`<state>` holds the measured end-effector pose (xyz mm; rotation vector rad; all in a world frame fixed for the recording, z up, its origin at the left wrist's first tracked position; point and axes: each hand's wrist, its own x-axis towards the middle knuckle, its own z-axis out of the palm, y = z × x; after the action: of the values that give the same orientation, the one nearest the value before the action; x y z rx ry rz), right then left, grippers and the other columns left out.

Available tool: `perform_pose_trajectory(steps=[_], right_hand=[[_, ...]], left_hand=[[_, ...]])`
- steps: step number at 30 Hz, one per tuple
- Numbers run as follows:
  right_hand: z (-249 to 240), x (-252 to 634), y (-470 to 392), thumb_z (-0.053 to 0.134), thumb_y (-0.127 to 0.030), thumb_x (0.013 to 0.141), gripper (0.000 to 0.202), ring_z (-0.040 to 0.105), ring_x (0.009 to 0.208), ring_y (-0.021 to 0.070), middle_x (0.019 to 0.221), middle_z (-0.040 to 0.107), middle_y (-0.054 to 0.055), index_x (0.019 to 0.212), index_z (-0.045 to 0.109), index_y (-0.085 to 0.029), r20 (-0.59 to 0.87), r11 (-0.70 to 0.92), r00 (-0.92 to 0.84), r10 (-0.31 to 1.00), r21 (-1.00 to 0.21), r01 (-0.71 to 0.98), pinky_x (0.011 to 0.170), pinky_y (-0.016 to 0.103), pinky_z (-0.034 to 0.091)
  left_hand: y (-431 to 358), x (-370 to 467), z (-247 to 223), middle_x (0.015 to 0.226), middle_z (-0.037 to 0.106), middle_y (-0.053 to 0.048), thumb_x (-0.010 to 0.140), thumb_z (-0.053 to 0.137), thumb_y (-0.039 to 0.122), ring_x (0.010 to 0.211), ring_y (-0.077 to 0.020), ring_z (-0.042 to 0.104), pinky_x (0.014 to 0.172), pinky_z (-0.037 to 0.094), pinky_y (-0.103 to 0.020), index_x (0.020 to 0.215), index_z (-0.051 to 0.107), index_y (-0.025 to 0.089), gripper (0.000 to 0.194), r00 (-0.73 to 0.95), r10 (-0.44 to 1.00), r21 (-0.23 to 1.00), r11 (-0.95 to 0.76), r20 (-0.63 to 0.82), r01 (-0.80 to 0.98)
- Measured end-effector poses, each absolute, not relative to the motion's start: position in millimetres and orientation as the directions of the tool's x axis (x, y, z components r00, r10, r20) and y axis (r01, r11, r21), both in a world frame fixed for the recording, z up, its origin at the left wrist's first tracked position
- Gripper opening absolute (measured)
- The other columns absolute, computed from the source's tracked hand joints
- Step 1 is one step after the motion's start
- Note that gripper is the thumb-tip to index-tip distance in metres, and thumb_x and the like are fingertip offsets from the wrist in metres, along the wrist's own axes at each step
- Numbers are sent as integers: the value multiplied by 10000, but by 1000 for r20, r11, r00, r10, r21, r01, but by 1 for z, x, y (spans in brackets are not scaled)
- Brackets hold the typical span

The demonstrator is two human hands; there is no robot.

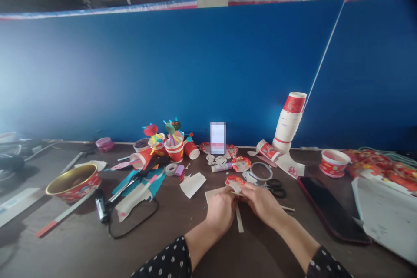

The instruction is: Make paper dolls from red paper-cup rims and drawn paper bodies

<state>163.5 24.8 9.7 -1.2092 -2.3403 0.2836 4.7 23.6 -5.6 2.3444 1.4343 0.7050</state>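
Observation:
In front of me my left hand [221, 209] and my right hand [263, 202] are close together, fingers closed in a pinch. Between their fingertips lies a thin, light stick [237, 194], partly hidden. A narrow white paper strip [239, 220] hangs or lies just below the fingers. Beyond the fingertips is a red-and-white cut piece of paper cup [235, 182]. A sheet of white paper [211, 195] shows behind my left hand. Black-handled scissors [276, 188] and the end of a light stick [288, 209] are beside my right hand.
Paper-cup figures [174, 150] stand at the back left, and a leaning stack of paper cups [288, 124] at the back right. A gold-lined bowl [74, 182] and corded glue gun [122, 192] lie left. A dark phone [332, 209] lies right; a glue stick [221, 167] is behind my hands.

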Motion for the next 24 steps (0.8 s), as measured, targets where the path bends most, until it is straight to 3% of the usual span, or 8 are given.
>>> perform_pose_trajectory(steps=[6,12,16,20,24], right_hand=[[13,162,24,382,-215,829,227,545,761,141,891,611,14,846,607,-231,309,551,-457,834,-438,711,649,232,401],[15,158,21,396,-244,832,208,561,749,138,866,603,8,809,602,-234,294,509,-419,859,-403,761,626,224,404],[18,163,20,415,-294,837,191,561,797,142,926,582,22,888,591,-237,390,530,-383,838,-411,742,687,237,418],[24,178,17,412,-353,838,234,573,814,152,978,574,60,975,542,-214,490,514,-275,827,-462,723,698,246,432],[28,192,8,341,-356,862,232,583,700,130,910,586,35,1014,464,-230,438,435,-219,872,-486,758,619,234,434]], left_hand=[[23,5,-4,918,596,-19,826,383,204,792,-139,565,674,408,-212,816,608,184,226,383,891,499,-455,245,738],[22,5,-2,923,590,-31,821,394,191,802,-139,562,706,416,-219,816,606,171,213,388,893,509,-448,227,735],[20,1,0,876,581,-50,806,422,186,802,-150,551,734,424,-235,790,608,150,190,389,883,528,-469,264,708],[15,-7,8,909,559,-67,819,403,199,812,-156,533,740,428,-255,834,603,151,206,408,830,517,-556,380,650],[7,-16,15,868,563,-68,830,415,279,821,-160,514,747,415,-264,830,588,153,214,561,695,468,-718,450,515]])
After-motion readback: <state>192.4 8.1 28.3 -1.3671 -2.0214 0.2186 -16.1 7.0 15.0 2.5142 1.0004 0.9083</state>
